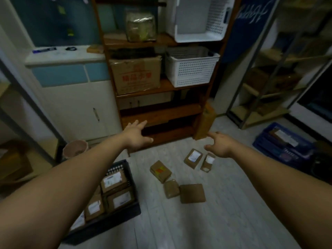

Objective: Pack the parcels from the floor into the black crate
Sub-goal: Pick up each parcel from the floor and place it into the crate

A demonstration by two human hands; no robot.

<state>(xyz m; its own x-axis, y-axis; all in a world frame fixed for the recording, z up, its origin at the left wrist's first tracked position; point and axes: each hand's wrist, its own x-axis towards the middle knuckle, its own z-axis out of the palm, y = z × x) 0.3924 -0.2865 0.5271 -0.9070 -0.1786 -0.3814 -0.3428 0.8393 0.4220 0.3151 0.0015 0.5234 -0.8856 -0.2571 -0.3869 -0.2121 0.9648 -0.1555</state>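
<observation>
The pale plank floor (224, 212) runs under you to a tall wooden shelf unit (161, 112), which carries a white basket (190, 71) and a cardboard box (134, 76) side by side on one shelf. The black crate (124, 166) sits on the floor at your lower left, partly behind your left forearm, with several brown labelled parcels (113, 180) lying flat inside it. A blue crate (265, 141) stands well apart at the right.

Five parcels lie loose on the floor, to the right of the black crate. These are a flat square parcel (192, 193), a small plain parcel (171, 188) touching its left edge, and an orange-labelled parcel (160, 171) just above that. Two white-labelled parcels (193, 158) lie side by side further right.

Your left grip (136, 134) is spread wide, fingers straight, holding nothing, in front of the lowest shelves. Your right grip (220, 143) is also open and empty, above the white-labelled pair.
</observation>
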